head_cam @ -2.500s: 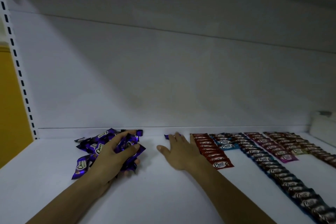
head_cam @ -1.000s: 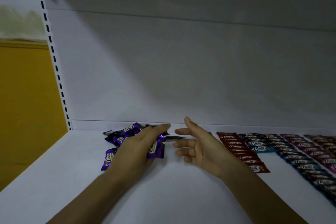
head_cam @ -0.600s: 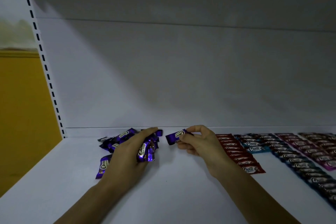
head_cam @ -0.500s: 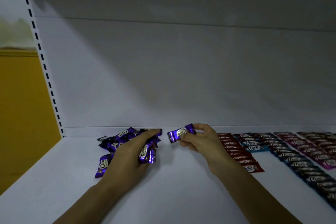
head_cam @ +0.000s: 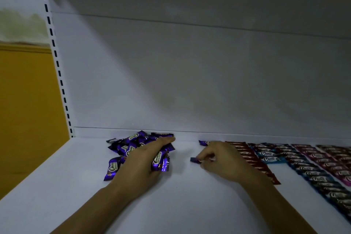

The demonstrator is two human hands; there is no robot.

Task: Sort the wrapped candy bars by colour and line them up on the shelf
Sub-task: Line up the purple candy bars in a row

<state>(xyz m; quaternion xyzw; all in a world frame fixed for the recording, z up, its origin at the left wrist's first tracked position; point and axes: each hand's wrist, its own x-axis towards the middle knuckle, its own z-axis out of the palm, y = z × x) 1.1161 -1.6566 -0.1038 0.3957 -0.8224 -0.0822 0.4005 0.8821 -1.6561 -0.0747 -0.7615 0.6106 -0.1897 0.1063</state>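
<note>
A loose pile of purple candy bars (head_cam: 133, 146) lies at the back left of the white shelf (head_cam: 171, 205). My left hand (head_cam: 144, 159) rests on the pile, its fingers curled around a few purple bars. My right hand (head_cam: 222, 159) pinches one purple bar (head_cam: 195, 160) low against the shelf; its body is mostly hidden under my fingers. Another purple bar (head_cam: 204, 142) lies flat just behind it near the back wall. To the right run lined-up rows: red bars (head_cam: 254, 161), light blue bars (head_cam: 269, 155), dark blue bars (head_cam: 319, 178) and pink bars (head_cam: 322, 159).
The shelf's back wall (head_cam: 190, 81) rises right behind the bars. A slotted white upright (head_cam: 57, 66) marks the left end, with a yellow wall (head_cam: 24, 110) beyond it. More dark bars (head_cam: 338, 150) lie at the far right.
My right hand took a purple bar from the pile side, lifted it, then brought it down to the shelf in front of the lone purple bar. My left hand stayed on the pile.
</note>
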